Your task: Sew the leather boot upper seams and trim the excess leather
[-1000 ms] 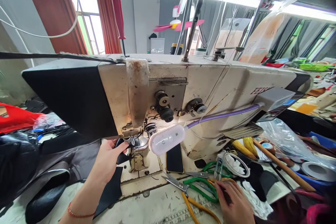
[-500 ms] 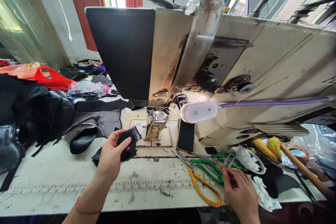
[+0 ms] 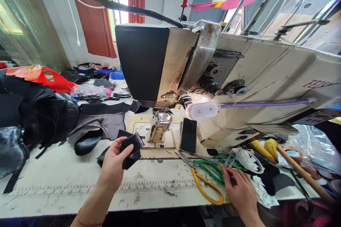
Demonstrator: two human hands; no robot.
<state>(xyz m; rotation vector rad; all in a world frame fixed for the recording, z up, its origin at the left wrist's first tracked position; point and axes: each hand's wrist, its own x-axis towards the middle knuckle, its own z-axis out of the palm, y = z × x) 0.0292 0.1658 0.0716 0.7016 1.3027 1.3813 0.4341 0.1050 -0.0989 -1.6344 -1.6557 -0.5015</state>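
Black piece (image 3: pixel 136 142) is pinched in left hand (image 3: pixel 113 163), fingers closed on it, over the bench (image 3: pixel 80 173) beside machine post (image 3: pixel 159 129); edge probably left clear for checking. Right hand (image 3: pixel 242 188) is half-curled by orange-handled scissors (image 3: pixel 194 175); grip can't be told.

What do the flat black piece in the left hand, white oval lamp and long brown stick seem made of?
Flat black piece: perhaps leather or coated fabric; matte, with a shinier strip.
White oval lamp: probably plastic; smooth, moulded-looking shell.
Long brown stick: likely wood; smooth, warm tan surface.
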